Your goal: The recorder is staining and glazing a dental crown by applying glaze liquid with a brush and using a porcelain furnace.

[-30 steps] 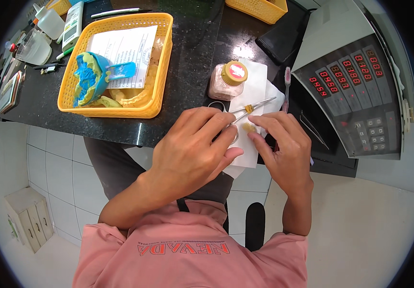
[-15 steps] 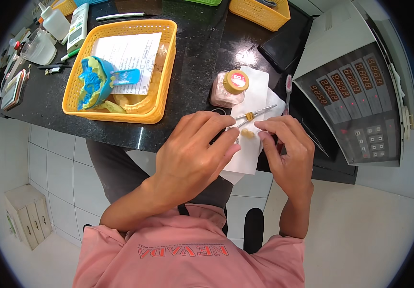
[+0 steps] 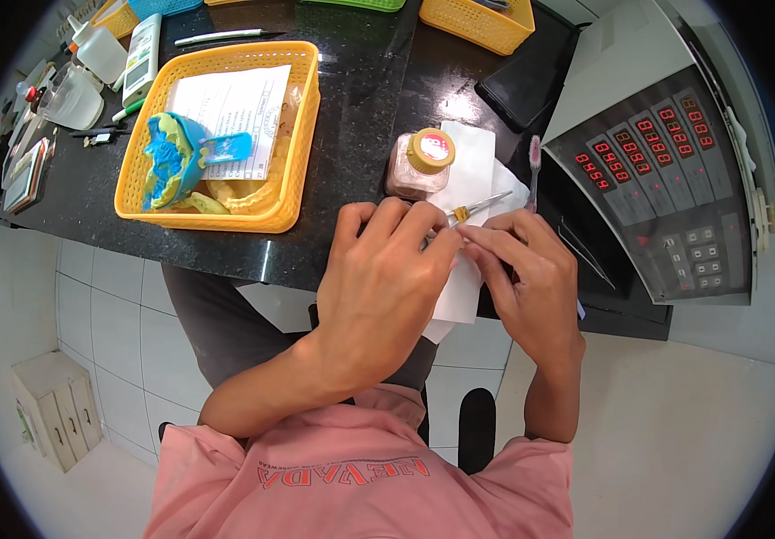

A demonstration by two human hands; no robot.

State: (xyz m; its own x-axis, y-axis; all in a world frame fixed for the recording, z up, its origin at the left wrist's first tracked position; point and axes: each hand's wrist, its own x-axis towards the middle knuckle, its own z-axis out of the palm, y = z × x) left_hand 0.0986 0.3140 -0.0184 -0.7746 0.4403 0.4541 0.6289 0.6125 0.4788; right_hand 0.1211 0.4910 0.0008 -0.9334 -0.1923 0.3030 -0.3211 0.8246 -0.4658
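Observation:
My left hand [image 3: 383, 278] and my right hand [image 3: 531, 278] meet over a white paper towel [image 3: 470, 162] at the table's edge. Their fingertips are pinched close together; whatever lies between them is hidden. Just beyond the fingertips rests a slim metal instrument [image 3: 486, 205] with a small yellow-gold piece [image 3: 461, 215] around or on it. To the left of the towel stands a clear jar [image 3: 405, 180] of pinkish contents, closed with a gold cap [image 3: 431, 150]. A toothbrush [image 3: 535, 162] lies to the right of the towel.
A yellow basket [image 3: 307, 135] at left holds a blue dental impression tray [image 3: 172, 157], a paper slip [image 3: 226, 99] and yellowish casts [image 3: 253, 193]. A machine with red digit displays [image 3: 657, 171] stands at right. Another yellow basket [image 3: 486, 27] sits at the back.
Both hands have come together, fingertips closing over the spot where small yellowish tooth-like pieces lay on the towel; those are now hidden. The view has shifted slightly.

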